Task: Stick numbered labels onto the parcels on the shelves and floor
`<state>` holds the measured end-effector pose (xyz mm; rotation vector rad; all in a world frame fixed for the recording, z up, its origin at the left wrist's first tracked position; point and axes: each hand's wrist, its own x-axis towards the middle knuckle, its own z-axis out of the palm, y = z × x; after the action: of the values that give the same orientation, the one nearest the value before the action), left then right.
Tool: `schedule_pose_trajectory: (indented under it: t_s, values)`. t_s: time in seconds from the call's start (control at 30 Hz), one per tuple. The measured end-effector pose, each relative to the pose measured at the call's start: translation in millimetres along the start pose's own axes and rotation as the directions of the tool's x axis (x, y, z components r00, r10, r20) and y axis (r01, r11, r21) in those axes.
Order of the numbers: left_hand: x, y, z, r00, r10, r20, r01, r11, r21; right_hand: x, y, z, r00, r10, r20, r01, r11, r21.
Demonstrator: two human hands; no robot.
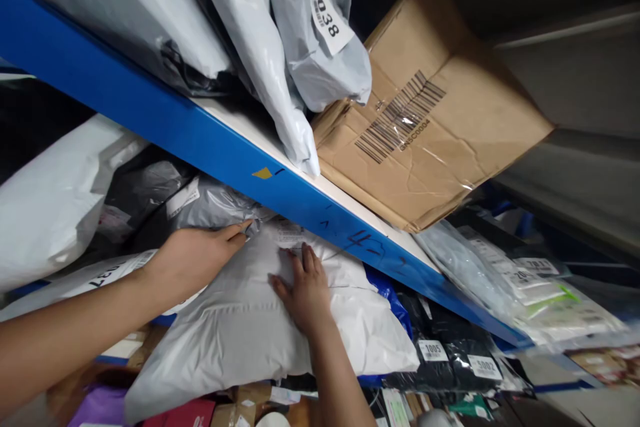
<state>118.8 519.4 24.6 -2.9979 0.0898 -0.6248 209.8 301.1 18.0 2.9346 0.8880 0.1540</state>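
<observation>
White bag (240,333): lying puffed and creased under the right hand, spreading out to both sides of it, its upper edge reaching in below the blue beam.
Right hand (306,287): resting palm down on the white bag, the fingers lying slightly apart and closing on nothing.
Left hand (197,257): reaching to the bag's upper edge, the fingers drawing together by some grey plastic; I can't tell whether they are clamping it.
Grey bag (215,203): sitting just above the left hand, its shiny film bunching up.
Blue beam (225,167): running slantwise above both hands.
Pale bag (50,200): bulging left of the left hand, above the forearm.
Black bags (450,337): lying right of the right hand, showing labels 1005 and 5002.
Red box (180,413): peeking out below the left hand.
Purple package (100,407): lying left of that red box, under the left forearm.
Bag marked 1038 (295,33): leaning over the shelf edge, well above the right hand.
Cardboard box (425,170): tilting beside it, up and right of the right hand, showing a large barcode.
</observation>
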Motion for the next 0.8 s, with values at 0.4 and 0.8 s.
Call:
schedule_pose_trajectory:
  t_s: [0.4, 0.8]
  values:
    - [-2.0, 0.4, 8.1, 0.996, 0.013, -0.084, -0.015, 1.0, -0.022, 0.7, -1.0, -1.9, 1.0, 0.005, 0.01, -0.004, 1.0, -0.005]
    - [-3.0, -0.9, 13.1, 1.0, -0.013, -0.02, 0.011, 0.997, -0.075, -0.5, -3.2, -3.7, 0.999, 0.019, 0.037, -0.017, 0.999, -0.047]
